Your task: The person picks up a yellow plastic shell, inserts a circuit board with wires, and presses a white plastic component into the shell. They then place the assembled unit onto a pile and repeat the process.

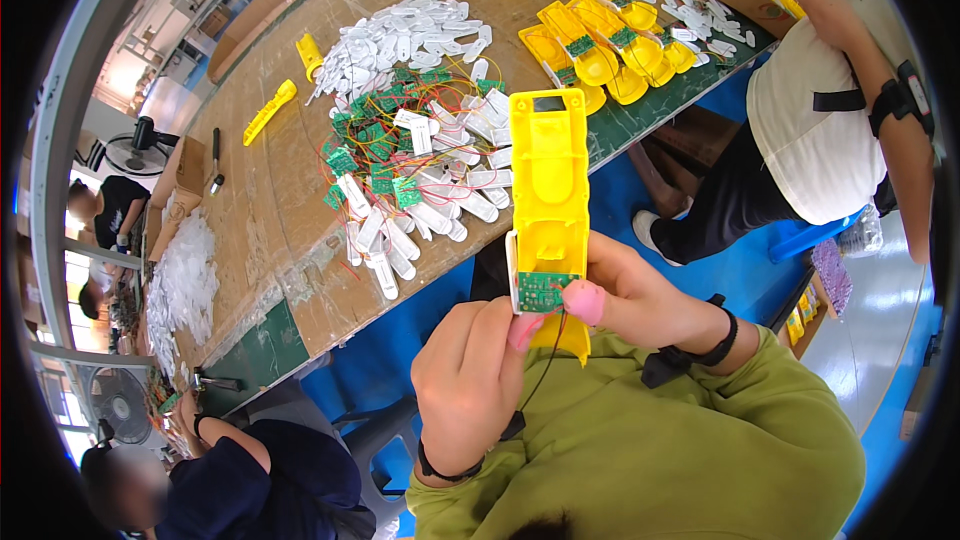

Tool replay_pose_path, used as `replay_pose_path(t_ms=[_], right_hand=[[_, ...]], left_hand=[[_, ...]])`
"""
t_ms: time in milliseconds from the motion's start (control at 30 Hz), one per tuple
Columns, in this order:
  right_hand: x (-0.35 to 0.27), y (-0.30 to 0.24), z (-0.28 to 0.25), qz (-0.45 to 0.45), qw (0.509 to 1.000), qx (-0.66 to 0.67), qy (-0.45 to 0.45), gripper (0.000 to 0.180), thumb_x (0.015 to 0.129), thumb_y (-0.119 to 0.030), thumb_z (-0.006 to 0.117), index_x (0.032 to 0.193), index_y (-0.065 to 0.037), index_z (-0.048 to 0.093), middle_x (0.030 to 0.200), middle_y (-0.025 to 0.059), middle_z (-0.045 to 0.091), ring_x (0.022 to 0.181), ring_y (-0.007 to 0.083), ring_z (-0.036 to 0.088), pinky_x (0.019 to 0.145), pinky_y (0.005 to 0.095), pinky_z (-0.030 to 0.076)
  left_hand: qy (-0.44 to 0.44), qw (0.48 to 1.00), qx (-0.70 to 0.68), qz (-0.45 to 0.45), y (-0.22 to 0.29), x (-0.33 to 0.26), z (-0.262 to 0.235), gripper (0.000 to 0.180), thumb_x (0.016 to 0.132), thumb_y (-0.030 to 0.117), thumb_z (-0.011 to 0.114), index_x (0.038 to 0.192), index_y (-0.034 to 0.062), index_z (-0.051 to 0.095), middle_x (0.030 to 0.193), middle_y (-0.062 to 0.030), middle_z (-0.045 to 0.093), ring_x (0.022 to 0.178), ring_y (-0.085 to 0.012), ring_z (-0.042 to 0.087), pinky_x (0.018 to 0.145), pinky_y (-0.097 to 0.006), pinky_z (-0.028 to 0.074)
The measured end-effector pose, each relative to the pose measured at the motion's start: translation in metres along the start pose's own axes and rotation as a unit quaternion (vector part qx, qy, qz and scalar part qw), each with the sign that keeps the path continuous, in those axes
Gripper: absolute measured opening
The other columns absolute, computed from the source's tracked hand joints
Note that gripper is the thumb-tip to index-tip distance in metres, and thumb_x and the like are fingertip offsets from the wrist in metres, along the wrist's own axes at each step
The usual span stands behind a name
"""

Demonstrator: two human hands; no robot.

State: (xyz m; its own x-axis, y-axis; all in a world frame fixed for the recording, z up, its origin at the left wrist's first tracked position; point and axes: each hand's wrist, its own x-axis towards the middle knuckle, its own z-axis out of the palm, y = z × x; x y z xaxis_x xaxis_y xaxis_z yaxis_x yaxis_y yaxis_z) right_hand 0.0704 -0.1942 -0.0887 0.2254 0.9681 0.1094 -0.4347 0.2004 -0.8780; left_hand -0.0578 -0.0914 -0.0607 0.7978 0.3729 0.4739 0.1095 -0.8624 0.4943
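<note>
Both grips, left hand (467, 380) and right hand (640, 292), are grasping the yellow shell (550, 185) with its green board (540, 290); I'm favouring even thumb pressure, keeping the dark wire (544, 375) unpinched.

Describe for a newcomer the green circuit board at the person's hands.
From the table, go down to the long yellow plastic shell in the right hand. The green circuit board lies across its lower part. Unlike the boards on the table, this one has a pink-covered fingertip against it.
</note>
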Motion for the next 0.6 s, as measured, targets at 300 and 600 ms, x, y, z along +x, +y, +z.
replay_pose_path(t_ms=[300,600], right_hand=[[-0.003,0.007,0.000,-0.018,0.999,-0.025,0.010,0.041,0.087,-0.015,0.046,0.123,-0.001,0.032,0.108,0.0060,0.048,0.097,0.0104,0.047,0.082,0.0261,0.041],[-0.002,0.007,0.003,-0.036,0.997,-0.071,-0.013,0.039,0.086,-0.014,0.048,0.121,-0.001,0.035,0.103,0.0073,0.052,0.090,0.0099,0.051,0.075,0.0249,0.044]], left_hand=[[-0.031,0.999,0.008,0.033,-0.006,0.007,-0.004,0.022,0.061,0.007,0.070,0.075,0.0005,0.053,0.064,-0.0081,0.051,0.052,-0.0179,0.050,0.047,-0.025,0.039],[-0.010,0.988,-0.142,-0.066,-0.005,-0.001,-0.008,0.054,0.061,0.004,0.072,0.111,0.0004,0.051,0.081,-0.0095,0.059,0.066,-0.0141,0.057,0.057,-0.023,0.046]])
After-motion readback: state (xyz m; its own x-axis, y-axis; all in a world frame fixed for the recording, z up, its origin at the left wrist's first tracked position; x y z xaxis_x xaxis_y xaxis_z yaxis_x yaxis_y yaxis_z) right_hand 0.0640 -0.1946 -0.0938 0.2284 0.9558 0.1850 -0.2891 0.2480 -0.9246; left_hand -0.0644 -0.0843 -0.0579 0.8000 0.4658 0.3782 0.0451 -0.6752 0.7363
